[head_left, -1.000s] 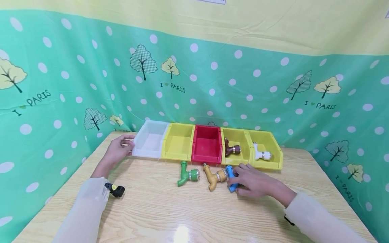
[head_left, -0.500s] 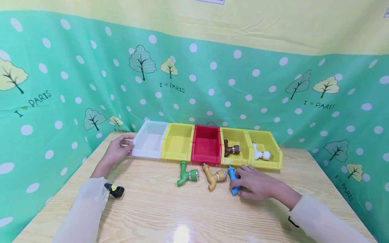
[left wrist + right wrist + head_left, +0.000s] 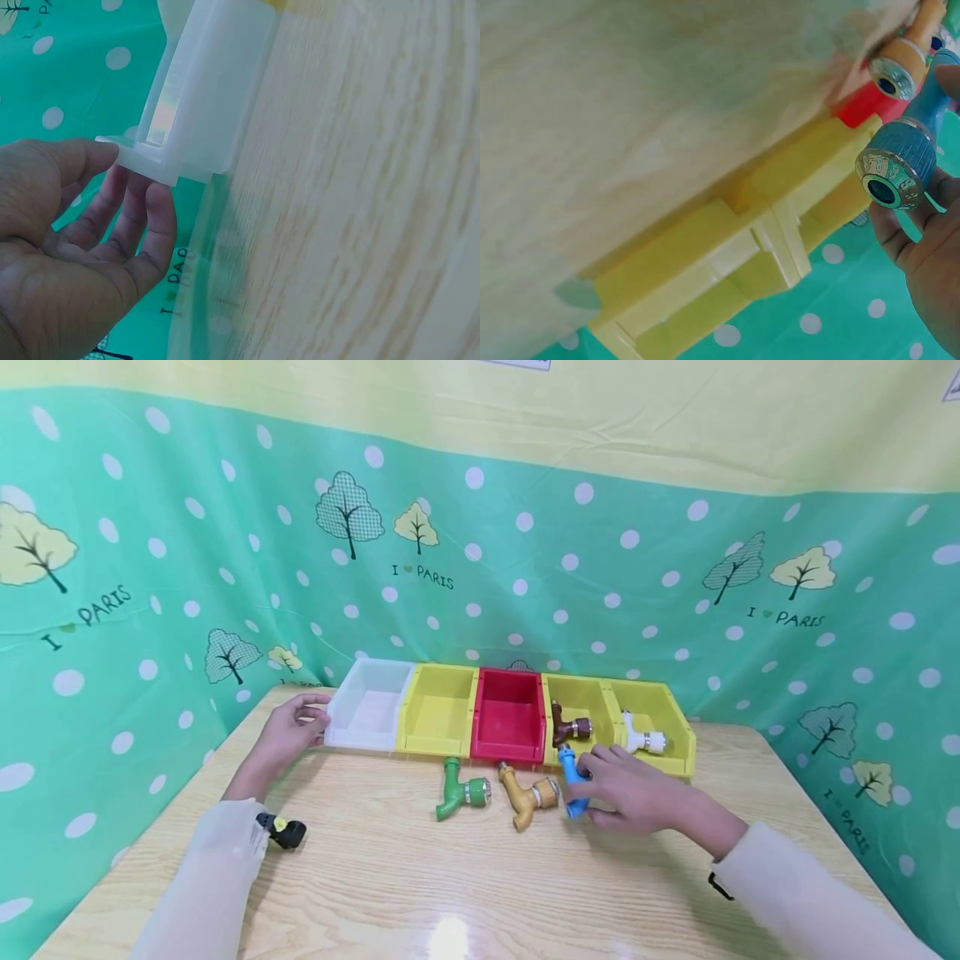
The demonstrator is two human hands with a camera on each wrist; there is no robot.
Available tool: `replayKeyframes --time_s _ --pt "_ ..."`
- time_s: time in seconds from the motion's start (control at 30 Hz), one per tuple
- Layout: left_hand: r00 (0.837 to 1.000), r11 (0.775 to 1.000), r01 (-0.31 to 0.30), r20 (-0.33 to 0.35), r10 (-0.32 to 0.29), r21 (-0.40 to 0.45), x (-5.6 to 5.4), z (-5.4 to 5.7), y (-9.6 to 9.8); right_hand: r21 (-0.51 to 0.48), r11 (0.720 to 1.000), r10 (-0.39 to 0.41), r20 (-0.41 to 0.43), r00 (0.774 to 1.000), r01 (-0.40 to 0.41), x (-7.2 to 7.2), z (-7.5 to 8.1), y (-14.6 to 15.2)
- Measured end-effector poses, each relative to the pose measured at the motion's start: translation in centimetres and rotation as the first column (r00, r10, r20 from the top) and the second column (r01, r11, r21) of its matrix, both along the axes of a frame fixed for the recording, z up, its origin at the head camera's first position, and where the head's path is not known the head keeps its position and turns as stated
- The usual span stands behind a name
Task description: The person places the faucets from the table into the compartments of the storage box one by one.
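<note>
My right hand (image 3: 633, 789) grips a blue tap (image 3: 573, 785) just in front of the row of bins. In the right wrist view the blue tap (image 3: 904, 157) shows its ribbed knob with a silver end, and part of the hand is cut off by the frame. With thumb and fingers, my left hand (image 3: 294, 727) pinches the edge of the white bin (image 3: 372, 706) at the row's left end; the left wrist view shows the thumb over the rim of that white bin (image 3: 217, 97). A green tap (image 3: 456, 790) and an orange-yellow tap (image 3: 525, 795) lie on the table.
Right of the white bin stand a yellow bin (image 3: 438, 708), a red bin (image 3: 510, 714) and two more yellow bins. One holds a brown tap (image 3: 566, 727), the other a white tap (image 3: 642, 737). A green dotted curtain (image 3: 480, 577) hangs behind the wooden table (image 3: 390, 860).
The right hand first drew the blue tap slightly right and nearer, away from the orange-yellow tap, then carried it up toward the bins. The left hand stays on the white bin.
</note>
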State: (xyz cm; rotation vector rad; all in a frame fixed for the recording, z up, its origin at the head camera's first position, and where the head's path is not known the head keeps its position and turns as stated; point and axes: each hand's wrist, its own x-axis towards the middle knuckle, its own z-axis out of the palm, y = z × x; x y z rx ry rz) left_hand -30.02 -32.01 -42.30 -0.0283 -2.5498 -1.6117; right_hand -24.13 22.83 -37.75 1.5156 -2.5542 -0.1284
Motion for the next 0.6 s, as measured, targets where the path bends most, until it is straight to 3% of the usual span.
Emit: replayKeyframes --time_s 0.43,0.6 --pt "1.000 1.000 0.002 -0.013 -0.002 -0.004 -0.1 -0.1 0.0 -0.014 0.996 -0.084 -0.045 0.995 0.084 -2.2 4.2 -1.7" --pt "1.000 1.000 -0.005 -0.003 0.005 -0.010 -0.1 -0.2 0.0 -0.017 0.995 -0.098 -0.054 0.994 0.097 -3.5 5.0 -2.9"
